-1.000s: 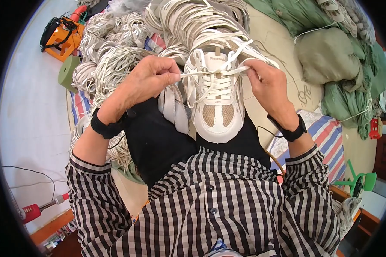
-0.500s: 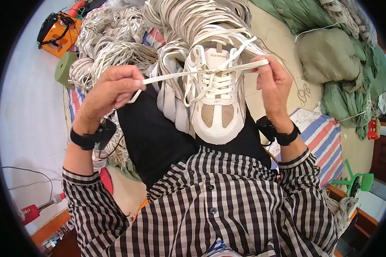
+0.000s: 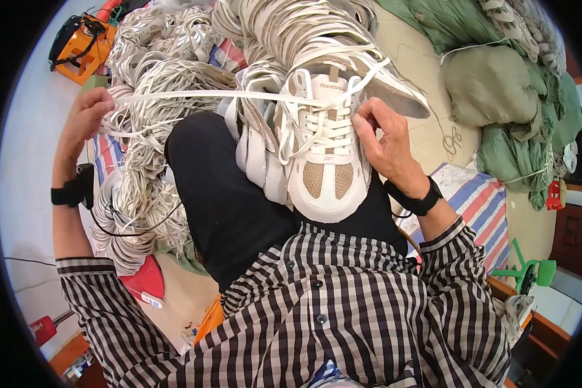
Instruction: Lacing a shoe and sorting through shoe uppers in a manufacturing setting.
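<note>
A white and beige sneaker (image 3: 330,184) rests on my lap with its toe pointing toward me. White laces criss-cross its tongue. My left hand (image 3: 87,116) is closed on a white shoelace (image 3: 200,95), which runs taut from the shoe's upper part out to the far left. Beside the right-hand row of eyelets, my right hand (image 3: 391,142) is curled, thumb and forefinger together against the shoe's edge. What its fingertips pinch, if anything, is hidden. A loose lace loop hangs at the shoe's left side.
Beige shoe uppers (image 3: 291,32) lie stacked behind the sneaker, and bundled uppers with loose laces (image 3: 155,139) heap on the left. Green fabric sacks (image 3: 491,84) sit at the far right, above a striped woven sack (image 3: 469,200). An orange plastic stool (image 3: 84,55) stands far left.
My left hand has moved far to the left, drawing out a long stretch of lace. My right hand has left the lace end and come down to the shoe's right side.
</note>
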The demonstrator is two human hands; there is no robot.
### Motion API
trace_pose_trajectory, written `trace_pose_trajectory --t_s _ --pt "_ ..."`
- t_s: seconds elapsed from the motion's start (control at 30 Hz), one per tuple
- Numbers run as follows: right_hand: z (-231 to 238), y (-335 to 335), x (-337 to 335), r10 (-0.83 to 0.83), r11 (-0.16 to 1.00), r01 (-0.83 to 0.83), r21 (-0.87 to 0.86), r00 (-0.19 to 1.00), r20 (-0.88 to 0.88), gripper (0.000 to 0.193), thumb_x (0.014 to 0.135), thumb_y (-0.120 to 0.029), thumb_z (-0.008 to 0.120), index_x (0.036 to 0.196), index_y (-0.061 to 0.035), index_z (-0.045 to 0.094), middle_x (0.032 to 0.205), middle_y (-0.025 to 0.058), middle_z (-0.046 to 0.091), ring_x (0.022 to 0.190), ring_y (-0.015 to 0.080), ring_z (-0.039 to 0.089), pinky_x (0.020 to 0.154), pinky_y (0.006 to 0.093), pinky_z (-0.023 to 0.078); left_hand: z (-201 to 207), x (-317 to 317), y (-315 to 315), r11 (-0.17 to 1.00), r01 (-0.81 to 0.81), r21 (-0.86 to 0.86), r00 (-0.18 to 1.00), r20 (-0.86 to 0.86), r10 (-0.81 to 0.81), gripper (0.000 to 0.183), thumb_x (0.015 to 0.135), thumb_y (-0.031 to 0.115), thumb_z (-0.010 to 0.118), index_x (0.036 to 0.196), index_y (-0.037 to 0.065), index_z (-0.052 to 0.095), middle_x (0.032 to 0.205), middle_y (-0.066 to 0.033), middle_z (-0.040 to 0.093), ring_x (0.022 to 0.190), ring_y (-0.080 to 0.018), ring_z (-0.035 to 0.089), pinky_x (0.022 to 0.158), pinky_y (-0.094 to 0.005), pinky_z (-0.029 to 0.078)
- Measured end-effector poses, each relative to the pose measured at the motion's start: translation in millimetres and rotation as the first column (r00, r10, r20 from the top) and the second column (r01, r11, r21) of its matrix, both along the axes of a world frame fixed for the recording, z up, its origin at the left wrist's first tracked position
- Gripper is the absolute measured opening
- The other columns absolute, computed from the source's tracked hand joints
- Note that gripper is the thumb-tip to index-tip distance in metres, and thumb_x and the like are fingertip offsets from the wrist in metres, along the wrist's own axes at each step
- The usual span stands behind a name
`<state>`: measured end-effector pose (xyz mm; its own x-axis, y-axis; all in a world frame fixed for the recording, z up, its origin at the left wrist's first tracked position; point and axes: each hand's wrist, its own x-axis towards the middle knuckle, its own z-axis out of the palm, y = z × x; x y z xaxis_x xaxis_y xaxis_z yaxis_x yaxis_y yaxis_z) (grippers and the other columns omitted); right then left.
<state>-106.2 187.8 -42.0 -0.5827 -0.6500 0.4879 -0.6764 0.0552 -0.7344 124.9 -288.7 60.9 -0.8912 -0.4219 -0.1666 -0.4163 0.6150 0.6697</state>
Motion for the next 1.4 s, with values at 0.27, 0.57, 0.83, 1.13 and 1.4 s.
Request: trace_pose_trajectory --t_s 0.27,0.57,0.83,1.13,1.4 --pt "18 12 0 -0.037 0.997 0.058 -0.057 0.946 0.321 0.006 0.087 -0.004 0.062 0.089 0.001 0.058 0.074 0.0021 0.056 0.062 0.0079 0.049 0.057 0.0228 0.042 -2 -67 149 0.969 -0.003 -0.248 0.92 -0.379 -0.095 0.017 0.087 0.007 0.059 0.103 0.003 0.063 0.094 -0.0045 0.066 0.088 -0.0091 0.061 0.073 -0.026 0.048" --pt "41 -10 -13 0.073 0.987 -0.046 0.152 0.982 -0.176 0.013 0.083 -0.002 0.063 0.095 -0.0039 0.058 0.096 0.0101 0.059 0.069 0.0281 0.06 0.062 0.0354 0.048 -34 -119 304 0.813 0.405 -0.418 0.812 -0.244 -0.53 0.014 0.078 0.012 0.066 0.083 0.0 0.06 0.08 -0.0112 0.061 0.071 -0.0223 0.059 0.065 -0.0317 0.047" --pt "39 -5 -20 0.123 0.987 -0.11 0.115 0.986 -0.11 0.012 0.085 -0.005 0.062 0.095 -0.0028 0.055 0.091 0.0125 0.056 0.077 0.0322 0.06 0.065 0.0395 0.047 -18 -135 271 0.783 0.344 0.518 0.939 -0.17 -0.3 0.007 0.088 0.011 0.058 0.087 0.003 0.057 0.071 0.0009 0.059 0.068 -0.0055 0.052 0.062 -0.0211 0.041" --pt "54 -8 -26 0.225 0.953 -0.214 0.214 0.974 -0.026 0.011 0.085 -0.009 0.062 0.092 -0.0014 0.058 0.086 0.0143 0.058 0.074 0.0327 0.06 0.064 0.0404 0.047 -3 -129 254 0.791 0.427 0.438 0.897 -0.099 -0.43 0.01 0.092 0.013 0.059 0.094 0.003 0.059 0.074 0.0023 0.059 0.068 -0.0036 0.054 0.063 -0.0182 0.041" --pt "44 72 -37 -0.055 0.964 0.136 0.23 0.943 -0.329 0.003 0.083 -0.001 0.062 0.086 -0.0006 0.062 0.079 0.0158 0.063 0.07 0.0353 0.061 0.06 0.0389 0.048 -16 -137 251 0.722 0.481 0.497 0.874 -0.205 -0.441 0.019 0.091 0.017 0.062 0.101 0.001 0.061 0.076 0.0028 0.059 0.071 -0.0034 0.054 0.065 -0.0182 0.043"
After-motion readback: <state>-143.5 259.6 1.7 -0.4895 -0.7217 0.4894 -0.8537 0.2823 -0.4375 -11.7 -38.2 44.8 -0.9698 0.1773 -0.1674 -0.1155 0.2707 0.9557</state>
